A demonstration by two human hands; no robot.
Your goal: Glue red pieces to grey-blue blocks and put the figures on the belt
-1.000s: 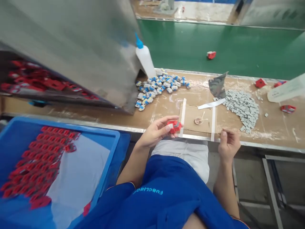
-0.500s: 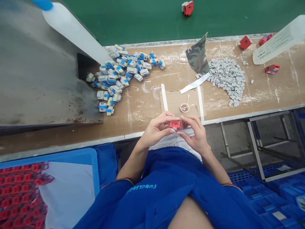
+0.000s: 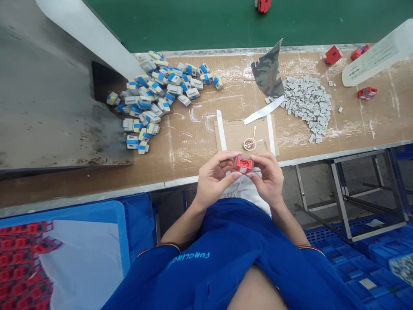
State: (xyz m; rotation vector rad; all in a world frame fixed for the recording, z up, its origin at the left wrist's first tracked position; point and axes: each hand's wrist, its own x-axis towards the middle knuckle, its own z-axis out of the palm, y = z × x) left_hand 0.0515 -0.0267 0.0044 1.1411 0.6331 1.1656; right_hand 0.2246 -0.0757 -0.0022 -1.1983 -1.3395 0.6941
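My left hand (image 3: 214,176) and my right hand (image 3: 266,177) together pinch a small red plastic housing (image 3: 242,164) with a grey centre, holding it by its ends just above the bench's front edge. Right behind my fingers, a cardboard sheet (image 3: 232,135) is taped to the wooden bench top (image 3: 190,125). On it stands a small dish with a cotton swab (image 3: 249,144). Farther off lie a heap of blue-and-white connector blocks (image 3: 155,101) to the left and a heap of small grey blocks (image 3: 308,105) to the right.
A steel chute (image 3: 48,99) fills the upper left. A blue crate (image 3: 121,232) of red parts sits at my lower left. A white bottle (image 3: 376,56) and loose red parts (image 3: 333,55) lie on the bench at right, with a green conveyor belt (image 3: 206,26) behind.
My head has turned down and away from the left, so the bench sits lower in view. My right hand has come in to join my left on the red housing.
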